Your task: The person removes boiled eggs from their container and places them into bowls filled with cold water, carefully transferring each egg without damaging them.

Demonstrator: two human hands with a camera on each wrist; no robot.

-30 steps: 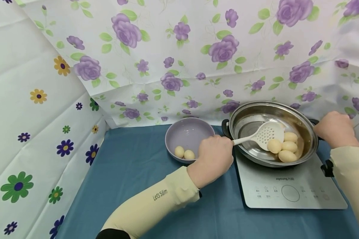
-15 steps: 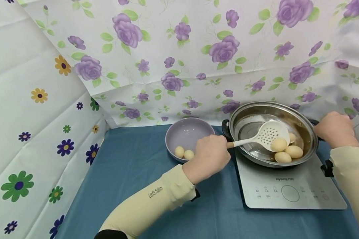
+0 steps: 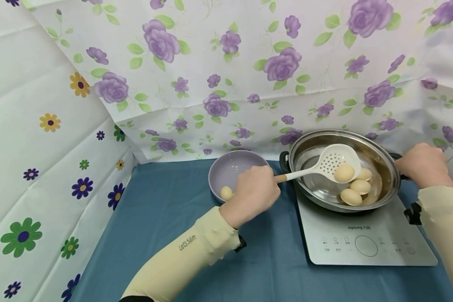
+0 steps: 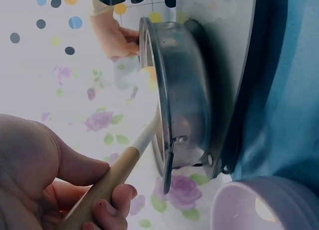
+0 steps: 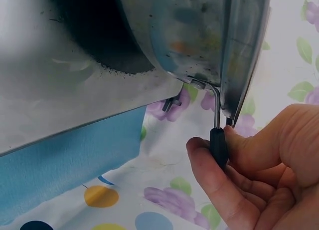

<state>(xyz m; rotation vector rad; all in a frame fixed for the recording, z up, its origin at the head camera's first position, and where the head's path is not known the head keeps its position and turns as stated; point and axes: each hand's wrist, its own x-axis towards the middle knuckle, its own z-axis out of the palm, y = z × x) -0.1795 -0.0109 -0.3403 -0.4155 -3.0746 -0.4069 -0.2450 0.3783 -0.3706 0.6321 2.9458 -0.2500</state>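
Note:
My left hand (image 3: 252, 191) grips the wooden handle (image 4: 119, 170) of a white perforated skimmer (image 3: 330, 161). One egg (image 3: 344, 173) rests on the skimmer's head, which is over the inside of a wide steel pot (image 3: 386, 184). Three more eggs (image 3: 360, 187) lie together at the pot's right side. With thumb and fingers, my right hand (image 3: 423, 165) holds the pot's black side handle (image 5: 218, 147). A purple bowl (image 3: 234, 165) stands left of the pot, partly behind my left hand; an egg (image 3: 226, 193) shows in it.
The pot stands on a flat silver induction cooker (image 3: 336, 251). Blue cloth (image 3: 166, 209) covers the table. A white flowered sheet (image 3: 196, 63) hangs behind the bowl and pot. The pot's other black handle (image 3: 284, 161) points toward the bowl.
My left hand has moved left and the skimmer's head has come back slightly, with an egg now on it. The pot's other eggs have shifted. My hand now hides the bowl's second egg.

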